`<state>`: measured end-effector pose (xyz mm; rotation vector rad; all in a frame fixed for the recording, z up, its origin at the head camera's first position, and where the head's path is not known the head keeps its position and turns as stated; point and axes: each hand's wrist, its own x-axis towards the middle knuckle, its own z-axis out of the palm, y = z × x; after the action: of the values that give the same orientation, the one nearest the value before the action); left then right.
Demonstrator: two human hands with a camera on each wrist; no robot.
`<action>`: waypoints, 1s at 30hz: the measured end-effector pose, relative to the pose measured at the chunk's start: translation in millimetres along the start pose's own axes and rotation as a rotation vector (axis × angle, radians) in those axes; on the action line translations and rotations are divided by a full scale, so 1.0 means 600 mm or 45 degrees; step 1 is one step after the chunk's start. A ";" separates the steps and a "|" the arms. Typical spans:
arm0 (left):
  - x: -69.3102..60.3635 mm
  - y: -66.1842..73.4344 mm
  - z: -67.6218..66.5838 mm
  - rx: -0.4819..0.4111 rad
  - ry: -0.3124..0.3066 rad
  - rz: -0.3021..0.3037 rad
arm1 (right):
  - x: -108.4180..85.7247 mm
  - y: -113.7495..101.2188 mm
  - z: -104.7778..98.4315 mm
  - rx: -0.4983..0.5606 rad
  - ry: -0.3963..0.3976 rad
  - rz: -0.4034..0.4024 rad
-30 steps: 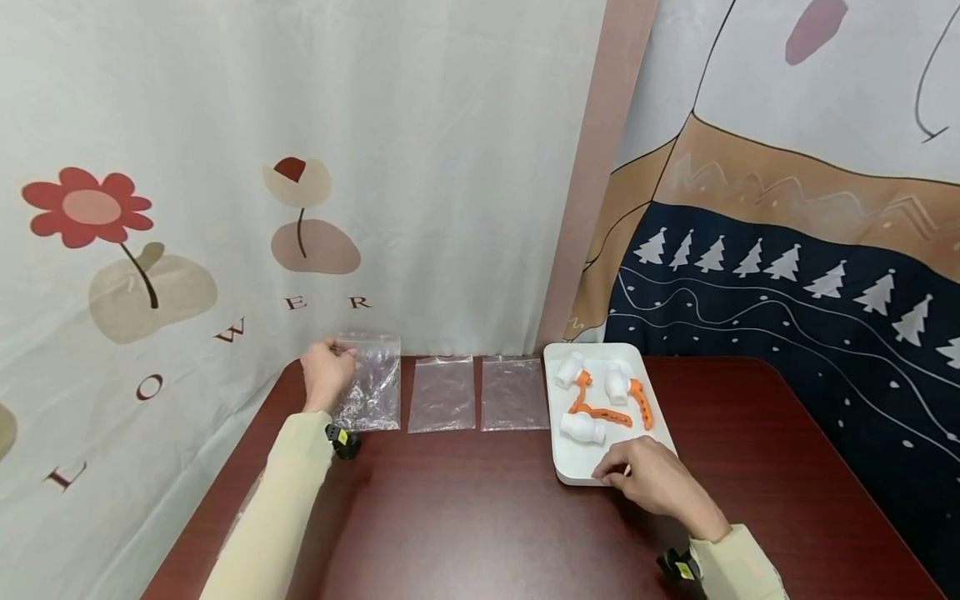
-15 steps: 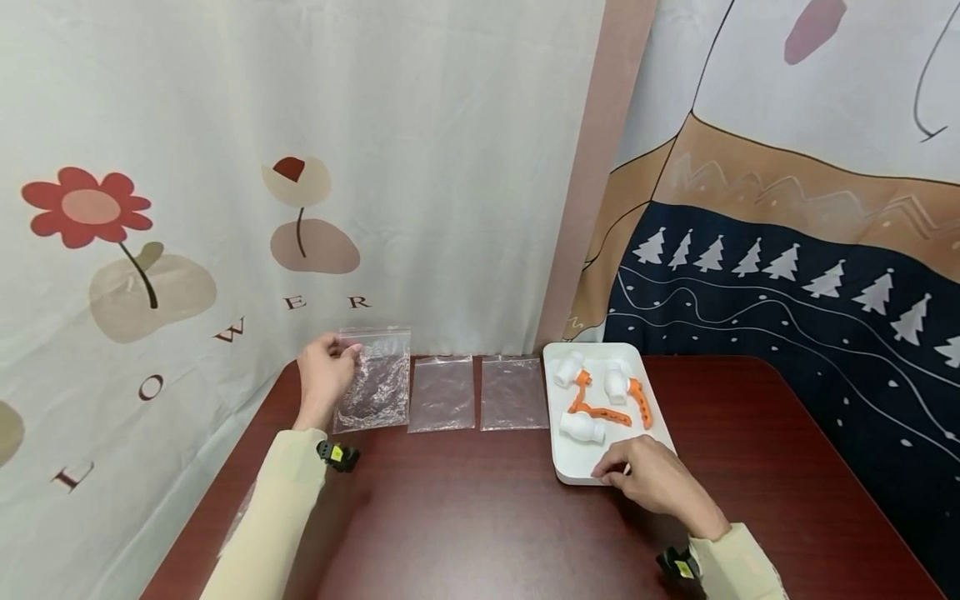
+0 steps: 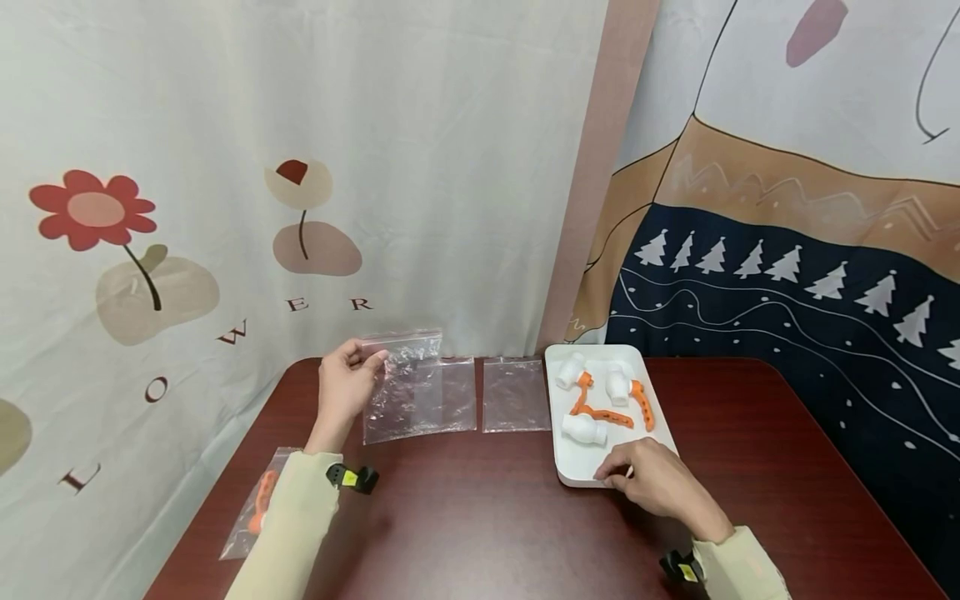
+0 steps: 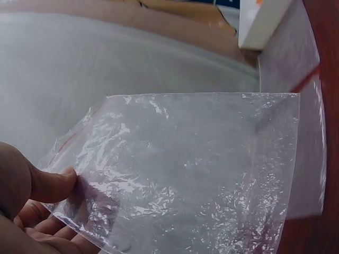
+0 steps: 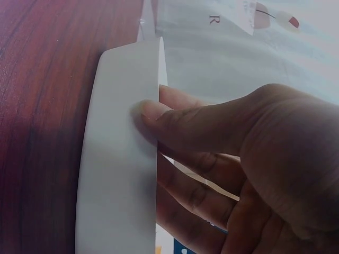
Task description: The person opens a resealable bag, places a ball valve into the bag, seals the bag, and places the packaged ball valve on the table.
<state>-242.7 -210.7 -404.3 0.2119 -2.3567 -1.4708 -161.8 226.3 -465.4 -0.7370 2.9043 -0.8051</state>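
My left hand (image 3: pixel 347 387) pinches a clear zip-lock bag (image 4: pixel 185 159) by its side edge, thumb on the near face. The bag hangs raised and looks flat, with nothing visible inside. In the head view it overlaps a second clear bag (image 3: pixel 457 396) lying on the table. At the right, my right hand (image 3: pixel 652 475) grips the near rim of a white tray (image 5: pixel 116 159) between thumb and fingers. Three white plastic valves with orange handles lie in the tray, one valve (image 3: pixel 585 429) nearest the hand.
A third clear bag (image 3: pixel 516 396) lies flat beside the tray. Near my left forearm, another bag (image 3: pixel 238 546) holds a piece with an orange handle (image 3: pixel 264 496), partly covered by the sleeve. A printed curtain (image 3: pixel 465 167) hangs behind the brown table (image 3: pixel 465 517).
My left hand has lifted the clear bag and moved it right, over the neighbouring bag. The bag under the left forearm shows more now. My right hand stays on the tray rim.
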 end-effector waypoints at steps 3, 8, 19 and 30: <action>-0.012 0.006 0.006 -0.068 -0.040 0.001 | 0.000 -0.001 0.000 -0.005 -0.002 0.001; -0.034 0.014 0.023 -0.183 -0.122 -0.008 | 0.000 0.001 0.000 -0.001 -0.015 0.005; -0.074 0.022 0.068 -0.379 -0.244 -0.001 | 0.002 0.002 -0.001 0.051 -0.047 -0.020; -0.107 0.037 0.100 -0.442 -0.341 0.058 | 0.011 -0.002 -0.008 0.218 -0.093 -0.066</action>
<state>-204.0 -130.7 -422.3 -0.1350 -2.2292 -1.9551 -167.9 224.5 -459.9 -0.8085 2.7200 -0.9945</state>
